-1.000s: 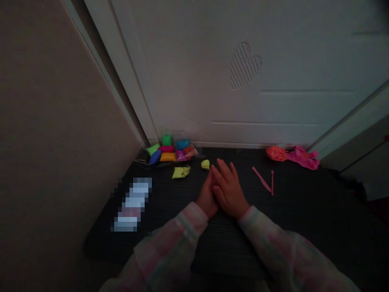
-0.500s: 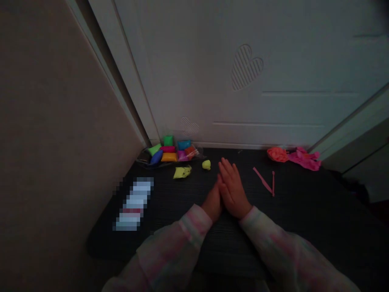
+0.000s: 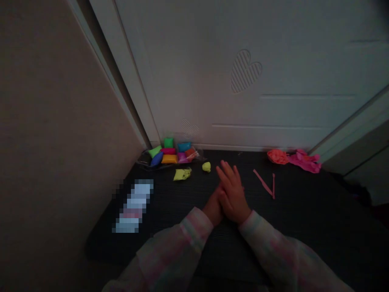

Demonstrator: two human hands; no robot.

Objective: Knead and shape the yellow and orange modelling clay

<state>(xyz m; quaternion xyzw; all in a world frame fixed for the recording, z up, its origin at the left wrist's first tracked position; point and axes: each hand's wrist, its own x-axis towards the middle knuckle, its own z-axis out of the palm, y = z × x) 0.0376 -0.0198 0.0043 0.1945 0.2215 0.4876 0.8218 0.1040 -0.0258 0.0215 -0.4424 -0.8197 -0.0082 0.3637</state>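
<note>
My right hand point(image 3: 233, 198) lies flat against my left hand point(image 3: 213, 207), palm to palm, above the middle of the dark table. Its fingers stretch out and are slightly apart. The left hand is mostly covered by the right, so its fingers are hidden. Whether anything lies between the palms cannot be seen. Just beyond the fingertips, to the left, sits a small yellow lump of clay point(image 3: 206, 167). Further left is a torn yellow packet point(image 3: 182, 174). Right of the hands lie two thin pink strips point(image 3: 263, 183) meeting in a V.
A clear bag of colourful clay packets point(image 3: 169, 158) lies at the table's back left. Coral point(image 3: 277, 156) and pink crumpled pieces point(image 3: 304, 161) rest at the back right. A blurred-out bright rectangle point(image 3: 133, 207) is at left. A white door panel point(image 3: 194, 81) rises behind the dark table point(image 3: 170, 202).
The right hand has slid and turned slightly against the left, and its fingers have spread a little. The things on the table lie as before.
</note>
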